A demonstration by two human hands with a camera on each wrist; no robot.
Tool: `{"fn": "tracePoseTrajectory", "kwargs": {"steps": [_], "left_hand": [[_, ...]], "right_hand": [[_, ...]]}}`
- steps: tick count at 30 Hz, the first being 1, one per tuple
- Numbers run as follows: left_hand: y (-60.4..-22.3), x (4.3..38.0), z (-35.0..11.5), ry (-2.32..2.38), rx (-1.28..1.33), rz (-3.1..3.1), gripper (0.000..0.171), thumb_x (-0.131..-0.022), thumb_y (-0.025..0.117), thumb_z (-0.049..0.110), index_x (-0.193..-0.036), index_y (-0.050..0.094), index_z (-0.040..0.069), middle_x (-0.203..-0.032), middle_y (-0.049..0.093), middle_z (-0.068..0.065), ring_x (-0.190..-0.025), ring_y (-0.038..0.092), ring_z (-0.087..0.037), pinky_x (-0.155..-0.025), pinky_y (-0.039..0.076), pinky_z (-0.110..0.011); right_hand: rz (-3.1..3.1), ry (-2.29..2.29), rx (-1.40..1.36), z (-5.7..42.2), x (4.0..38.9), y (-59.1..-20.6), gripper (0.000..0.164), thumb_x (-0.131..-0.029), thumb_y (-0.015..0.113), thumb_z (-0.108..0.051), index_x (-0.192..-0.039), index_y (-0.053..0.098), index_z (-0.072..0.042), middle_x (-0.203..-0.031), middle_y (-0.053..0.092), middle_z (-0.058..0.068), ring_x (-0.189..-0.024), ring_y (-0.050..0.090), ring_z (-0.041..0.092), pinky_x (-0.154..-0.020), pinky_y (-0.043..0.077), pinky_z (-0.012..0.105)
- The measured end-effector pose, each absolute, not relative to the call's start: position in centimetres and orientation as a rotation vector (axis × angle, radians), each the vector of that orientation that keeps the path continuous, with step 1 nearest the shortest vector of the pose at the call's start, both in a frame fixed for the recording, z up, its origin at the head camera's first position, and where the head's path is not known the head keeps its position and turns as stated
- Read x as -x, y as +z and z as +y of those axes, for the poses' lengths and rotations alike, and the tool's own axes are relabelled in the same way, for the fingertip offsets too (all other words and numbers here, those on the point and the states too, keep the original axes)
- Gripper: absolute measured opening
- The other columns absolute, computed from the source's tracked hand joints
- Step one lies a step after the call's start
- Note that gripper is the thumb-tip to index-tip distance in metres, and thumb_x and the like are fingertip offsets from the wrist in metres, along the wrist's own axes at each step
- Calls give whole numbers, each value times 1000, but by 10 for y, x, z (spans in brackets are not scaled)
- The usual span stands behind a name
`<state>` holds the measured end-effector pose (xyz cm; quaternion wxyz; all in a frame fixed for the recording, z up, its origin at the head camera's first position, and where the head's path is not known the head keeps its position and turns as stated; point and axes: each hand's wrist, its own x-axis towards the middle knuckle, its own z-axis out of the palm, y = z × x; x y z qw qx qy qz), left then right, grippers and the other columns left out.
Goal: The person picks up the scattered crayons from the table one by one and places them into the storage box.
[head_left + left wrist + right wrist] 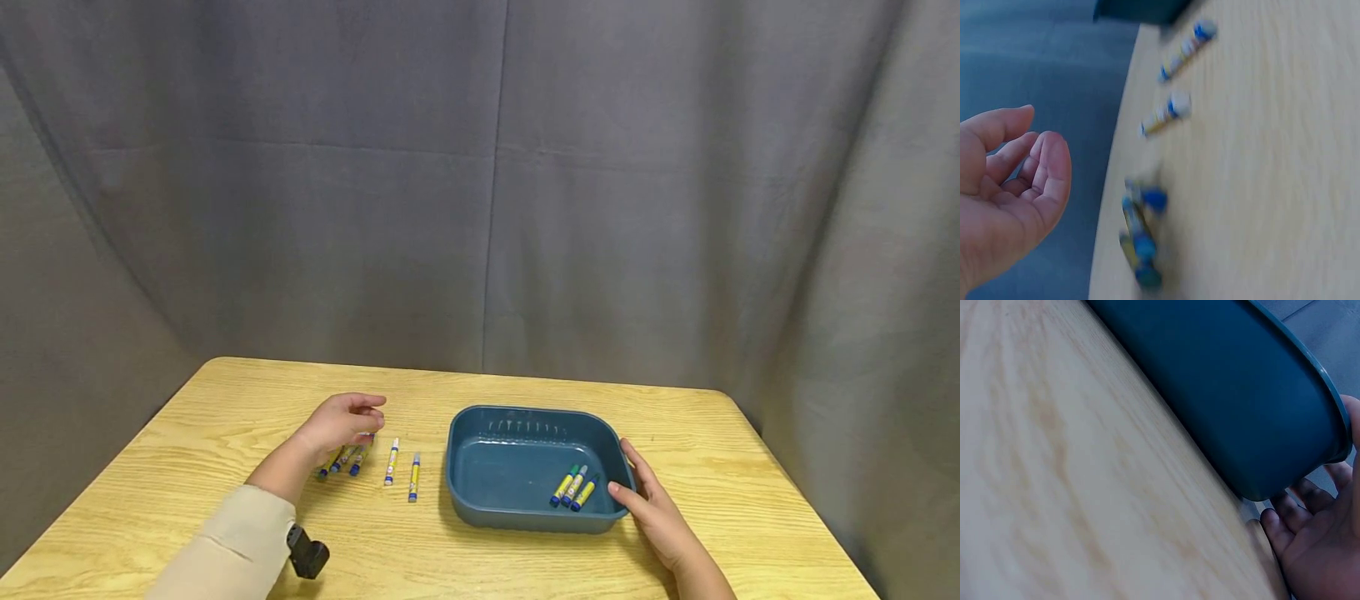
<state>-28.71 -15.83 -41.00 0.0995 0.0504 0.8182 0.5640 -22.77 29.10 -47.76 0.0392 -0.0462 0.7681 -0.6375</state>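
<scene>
My left hand (343,422) hovers over the left of the table, its fingers loosely bent and nothing between them. Below it lies a small group of crayons (1137,228) in yellow-and-blue wrappers, partly covered by the hand in the head view. Two more crayons, a white-tipped one (392,462) and a grey-tipped one (415,477), lie apart between that group and the bin. My right hand (658,508) holds the dark teal plastic bin (510,518) by its right end, thumb over the rim and fingers along the outer wall. Inside the bin, three crayons (575,487) lie side by side near the right front corner.
The light wood table (465,575) has rounded back corners. Behind it and at both sides hangs a grey curtain (480,208). A black wrist camera (307,553) is worn by the left sleeve (232,542).
</scene>
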Motion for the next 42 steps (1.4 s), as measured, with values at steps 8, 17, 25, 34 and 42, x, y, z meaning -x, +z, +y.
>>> {"fn": "tracePoseTrajectory", "kwargs": {"steps": [8,17,25,34,42], "left_hand": [[-428,275,-202,1567,-49,2537,49,-98,55,8,-140,41,-14,-125,56,-29,-106,63,-28,-86,57,-40],[-443,269,-218,1544,18,2533,50,-96,58,6,-138,42,-15,-125,55,-30,-98,63,-17,-81,57,-35],[-443,270,-212,1439,15,2604,57,-81,69,-1,-133,50,-15,-120,59,-27,-104,59,-27,-76,55,-32],[-442,271,-209,1361,-11,2637,60,-74,67,-9,-130,50,-18,-114,59,-26,-99,57,-27,-72,55,-30],[-441,268,-209,1389,12,2608,57,-76,57,-8,-131,47,-21,-113,60,-28,-86,56,-18,-68,52,-28]], "right_hand": [[2344,-1964,145,292,227,-475,75,-99,52,-15,-159,7,-13,-163,10,22,-146,21,31,-89,33,-1],[2370,-1952,105,293,228,-475,75,-98,54,-17,-159,9,-14,-160,20,25,-110,41,-22,-90,36,2],[2367,-1945,94,293,228,-474,76,-98,54,-18,-159,8,-16,-160,19,24,-108,40,-24,-89,36,1],[2371,-1943,85,292,228,-475,76,-98,55,-18,-159,9,-16,-160,20,24,-113,39,-20,-89,36,1],[2335,-1944,96,291,228,-476,77,-98,54,-17,-159,7,-16,-162,13,23,-148,15,37,-88,32,-1]]}}
